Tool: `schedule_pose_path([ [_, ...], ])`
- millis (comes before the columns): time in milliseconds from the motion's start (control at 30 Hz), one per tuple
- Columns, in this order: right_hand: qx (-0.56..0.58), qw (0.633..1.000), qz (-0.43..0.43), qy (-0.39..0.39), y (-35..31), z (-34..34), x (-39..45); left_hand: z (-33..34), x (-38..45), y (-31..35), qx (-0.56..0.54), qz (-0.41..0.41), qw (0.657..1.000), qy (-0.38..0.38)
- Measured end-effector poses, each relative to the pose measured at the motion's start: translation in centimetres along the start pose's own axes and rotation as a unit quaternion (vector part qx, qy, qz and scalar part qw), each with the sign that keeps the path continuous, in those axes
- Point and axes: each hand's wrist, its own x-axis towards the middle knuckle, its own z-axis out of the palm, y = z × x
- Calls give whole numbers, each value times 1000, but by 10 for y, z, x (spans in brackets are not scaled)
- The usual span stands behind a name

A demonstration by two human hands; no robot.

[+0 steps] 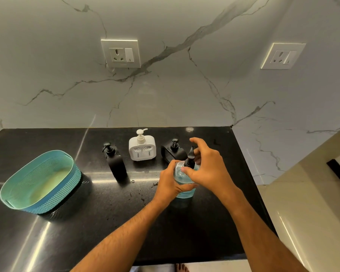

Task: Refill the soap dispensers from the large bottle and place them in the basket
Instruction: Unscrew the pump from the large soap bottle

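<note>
Bottle (185, 185) at 3 o'clock on counter (86, 222), basket (39, 183) at 9. Left hand (169, 183) grips body; right hand (206, 169) pinches pump (189, 160). Probably heavy, slick; hold low.

Left hand (168, 185) grips clear bottle (185, 185); right hand (208, 169) — pump (189, 159).
</note>
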Motion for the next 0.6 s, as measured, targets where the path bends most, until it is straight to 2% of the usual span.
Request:
schedule_pose_path([
  [167,-17,999,11,50,-1,6,-3,0,-1,1,7,-2,1000,0],
  [333,38,999,-15,1,-1,2,-3,1,0,0,5,-4,1000,2],
  [500,-40,998,28,32,-1,8,-2,2,1,-3,7,-13,1000,1],
  [600,-49,998,28,40,0,10,-2,2,1,0,8,-10,1000,1],
])
